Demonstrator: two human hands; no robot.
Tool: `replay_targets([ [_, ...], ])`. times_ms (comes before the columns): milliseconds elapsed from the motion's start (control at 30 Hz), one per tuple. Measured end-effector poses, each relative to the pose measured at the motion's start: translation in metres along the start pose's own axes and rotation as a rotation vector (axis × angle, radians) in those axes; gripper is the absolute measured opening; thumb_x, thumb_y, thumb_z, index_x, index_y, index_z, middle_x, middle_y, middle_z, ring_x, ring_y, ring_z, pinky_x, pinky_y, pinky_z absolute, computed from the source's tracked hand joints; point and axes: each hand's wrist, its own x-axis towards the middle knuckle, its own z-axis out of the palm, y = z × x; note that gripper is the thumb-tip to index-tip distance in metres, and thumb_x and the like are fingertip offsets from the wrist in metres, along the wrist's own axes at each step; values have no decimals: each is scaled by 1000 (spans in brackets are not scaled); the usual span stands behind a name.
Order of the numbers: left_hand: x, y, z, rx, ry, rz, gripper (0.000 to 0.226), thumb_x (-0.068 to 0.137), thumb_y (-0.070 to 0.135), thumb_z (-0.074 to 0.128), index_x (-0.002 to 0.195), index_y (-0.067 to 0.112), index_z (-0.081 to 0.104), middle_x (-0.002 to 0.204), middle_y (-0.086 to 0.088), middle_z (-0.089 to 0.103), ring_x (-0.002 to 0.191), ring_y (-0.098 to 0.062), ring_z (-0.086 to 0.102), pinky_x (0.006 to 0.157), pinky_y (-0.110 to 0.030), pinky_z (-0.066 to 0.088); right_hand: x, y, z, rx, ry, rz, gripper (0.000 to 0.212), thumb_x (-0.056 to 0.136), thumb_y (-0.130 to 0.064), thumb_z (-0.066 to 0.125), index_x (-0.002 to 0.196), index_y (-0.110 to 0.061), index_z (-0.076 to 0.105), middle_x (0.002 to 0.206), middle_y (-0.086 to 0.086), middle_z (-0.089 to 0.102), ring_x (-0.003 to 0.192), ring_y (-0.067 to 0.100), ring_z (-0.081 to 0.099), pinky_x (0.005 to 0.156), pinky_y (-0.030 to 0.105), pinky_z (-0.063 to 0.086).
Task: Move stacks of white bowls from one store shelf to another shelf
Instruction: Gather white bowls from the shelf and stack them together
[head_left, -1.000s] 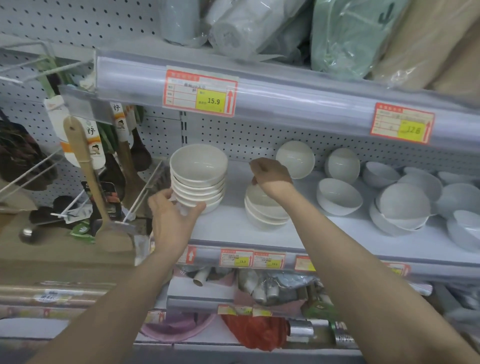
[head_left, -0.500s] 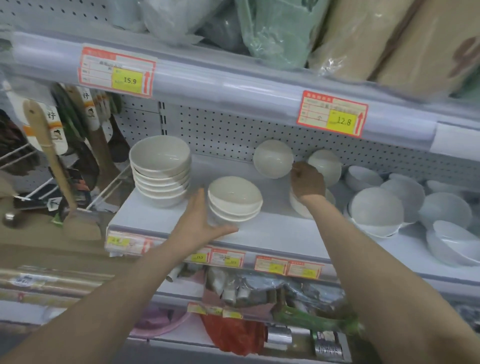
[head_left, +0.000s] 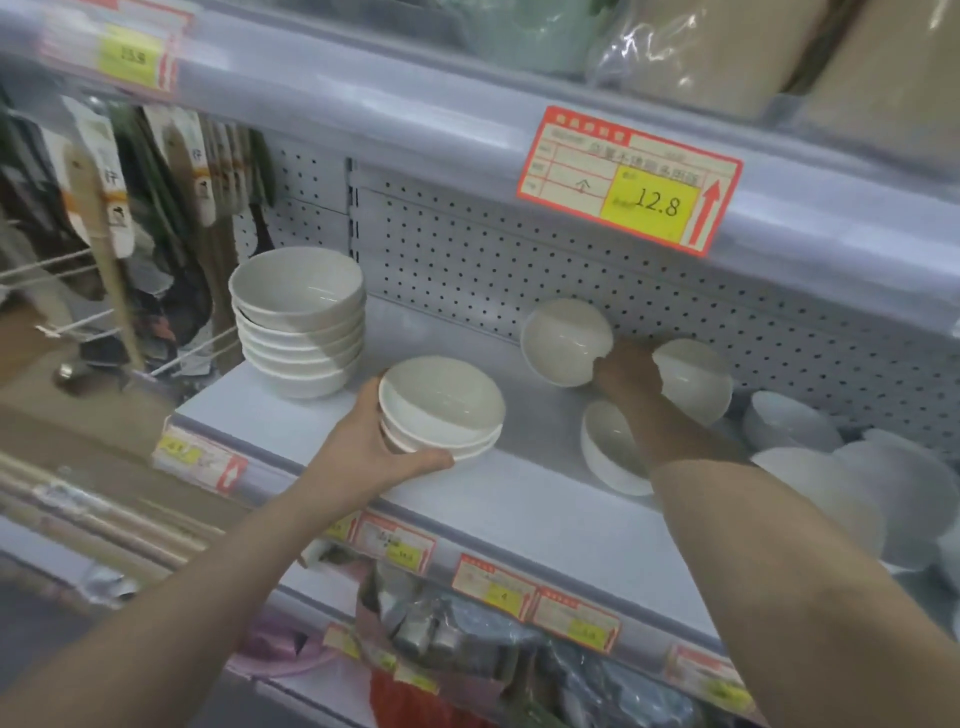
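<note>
So the left hand has got hold of a short stack of white bowls near the front of the white shelf. The thumb is curled along the stack's lower front edge and the fingers wrap round its left side. Can't really tell if the stack is sitting on the shelf or held just off it.

To its left, further back, is a taller stack of bowls, well apart from either hand.

The right hand reaches right to the back, up by the pegboard. It's wedged between two single bowls tipped on their sides against the board: one bowl on its left and another bowl on its right. The fingers are tucked behind the left one, so I can't tell whether they're gripping it or just touching. Below that wrist sits one more upright bowl.

More loose bowls are piled off to the right. There's a price tag reading 12.8 on the shelf edge above, and wooden spoons hang at far left.
</note>
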Motion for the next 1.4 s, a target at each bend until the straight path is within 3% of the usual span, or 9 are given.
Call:
replay_targets([
  [133,4,0,3,56,-8,-20,101,58,43,91,134,44,25,124,36,45,109,20,48,83,-3,37,13,-9,3,11,49,10,25,94,-12,52,116,-4,60,117,16,63,104,34,62,73,35,47],
  [267,2,1,8,71,3,-51,106,57,45,93,137,43,23,131,26,47,122,2,47,94,-14,38,12,-21,-3,105,62,-32,24,91,-13,52,110,0,59,109,18,65,101,35,63,71,33,43],
  [400,-3,5,6,48,1,-91,107,56,51,91,139,43,24,131,27,47,125,-2,48,96,-18,38,3,-35,-14,400,-75,41,20,85,-7,49,88,0,68,45,0,62,58,22,54,56,28,41],
  [467,-5,7,5,41,9,-102,102,62,41,93,137,43,24,132,23,49,124,-4,49,95,-18,38,-9,-46,-23,528,-168,54,23,85,-4,48,72,0,67,34,-5,55,52,18,50,52,26,41],
  [567,-7,8,5,31,15,-117,100,64,38,93,140,39,28,135,17,51,123,-6,50,97,-22,39,-40,-59,-34,571,-289,-60,27,86,-2,50,60,-6,57,36,-2,57,47,16,48,52,27,39],
  [767,-6,12,2,20,3,-131,107,61,46,92,146,36,28,133,16,54,119,-7,52,96,-24,41,-108,-55,-31,475,-345,-336,20,75,-6,52,78,6,68,53,4,64,59,21,57,71,37,51],
  [1000,-10,14,-2,22,-41,-109,100,62,45,92,140,37,29,130,17,52,118,-6,51,97,-24,40,-145,-56,-21,407,-351,-252,24,76,-6,48,87,-8,69,68,6,67,71,22,63,74,36,53],
  [1133,-11,14,-2,13,-52,-104,95,62,45,92,131,43,27,130,17,50,119,-7,50,100,-27,40,-155,-58,-22,326,-337,-234,16,77,-10,51,68,-19,60,76,6,67,86,27,65,69,29,45],
  [1400,-9,12,-3,9,-61,-69,105,64,41,92,147,28,28,129,17,48,117,-4,48,95,-22,37,-162,-52,-18,424,-283,-180,20,91,-22,51,76,-19,65,72,2,68,81,22,64,80,31,49],
])
